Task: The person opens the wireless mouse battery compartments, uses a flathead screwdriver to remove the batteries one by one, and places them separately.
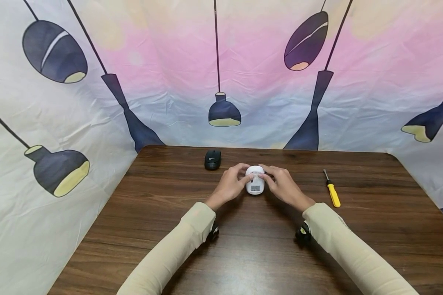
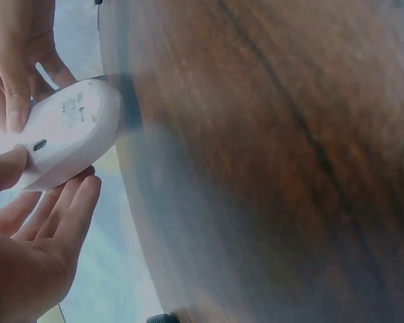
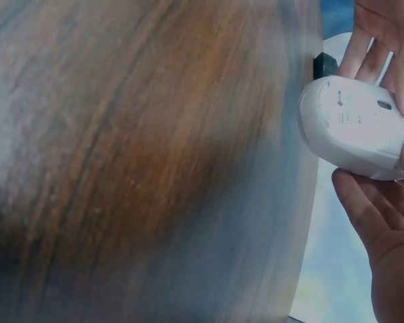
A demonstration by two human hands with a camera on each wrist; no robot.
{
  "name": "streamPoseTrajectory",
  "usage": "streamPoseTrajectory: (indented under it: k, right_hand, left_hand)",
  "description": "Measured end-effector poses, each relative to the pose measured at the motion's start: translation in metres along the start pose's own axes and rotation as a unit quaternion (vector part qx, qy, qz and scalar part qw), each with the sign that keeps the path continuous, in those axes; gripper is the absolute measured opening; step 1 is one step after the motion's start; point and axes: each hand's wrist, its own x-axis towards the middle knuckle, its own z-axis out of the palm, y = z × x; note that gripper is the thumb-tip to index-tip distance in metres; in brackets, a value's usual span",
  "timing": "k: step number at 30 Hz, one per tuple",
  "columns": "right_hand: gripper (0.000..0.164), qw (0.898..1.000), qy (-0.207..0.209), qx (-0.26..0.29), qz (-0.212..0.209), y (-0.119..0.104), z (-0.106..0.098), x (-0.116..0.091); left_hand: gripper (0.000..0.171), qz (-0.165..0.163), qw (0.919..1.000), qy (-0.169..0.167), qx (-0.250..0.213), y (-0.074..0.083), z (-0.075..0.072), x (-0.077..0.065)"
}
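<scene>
A white computer mouse (image 1: 255, 186) is held between both hands over the far half of the table, its underside with a printed label and small dark sensor slot facing up. My left hand (image 1: 231, 182) grips its left side, thumb on the underside and fingers beneath. From the right, my right hand (image 1: 283, 186) holds it the same way, thumb pressed on the underside. In the left wrist view the white mouse (image 2: 71, 131) shows both thumbs close together on it. The right wrist view shows the mouse (image 3: 353, 128) from its label end, fingers supporting it below.
A black mouse (image 1: 212, 159) sits near the table's back edge, left of the hands. To the right lies a screwdriver (image 1: 333, 192) with a yellow handle. The brown wooden table (image 1: 151, 246) meets a printed cloth backdrop (image 1: 177, 73) behind it.
</scene>
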Motion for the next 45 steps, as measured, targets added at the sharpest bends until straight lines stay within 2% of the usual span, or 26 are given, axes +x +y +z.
streamPoseTrajectory:
  k: [8, 13, 19, 24, 29, 35, 45]
  right_hand:
    - [0.039, 1.000, -0.012, -0.001, 0.020, -0.0008, 0.0014, 0.0007]
    - [0.040, 0.999, -0.011, 0.000, 0.035, -0.0011, 0.0018, 0.0008]
    - [0.040, 0.998, -0.002, 0.011, 0.061, -0.0018, 0.0037, 0.0018]
    - [0.041, 0.997, 0.015, 0.034, 0.065, -0.0021, 0.0056, 0.0025]
    - [0.047, 0.997, 0.002, 0.054, 0.062, -0.0024, 0.0055, 0.0023]
    - [0.045, 0.996, -0.009, 0.051, 0.073, -0.0028, 0.0055, 0.0029]
    - [0.044, 0.994, -0.013, 0.056, 0.089, -0.0044, 0.0060, 0.0034]
  left_hand:
    - [0.040, -0.019, 0.9998, 0.004, 0.004, -0.0020, 0.0040, 0.0001]
    - [0.040, -0.027, 0.9995, 0.008, -0.009, -0.0015, 0.0056, -0.0006]
    - [0.039, -0.056, 0.9978, 0.014, -0.033, -0.0011, 0.0066, -0.0013]
    - [0.039, -0.071, 0.9965, 0.020, -0.040, -0.0022, 0.0068, -0.0007]
    - [0.037, -0.082, 0.9953, 0.023, -0.046, -0.0030, 0.0067, -0.0001]
    - [0.038, -0.089, 0.9936, 0.021, -0.066, -0.0032, 0.0070, -0.0008]
    - [0.039, -0.106, 0.9927, 0.027, -0.050, -0.0026, 0.0069, 0.0001]
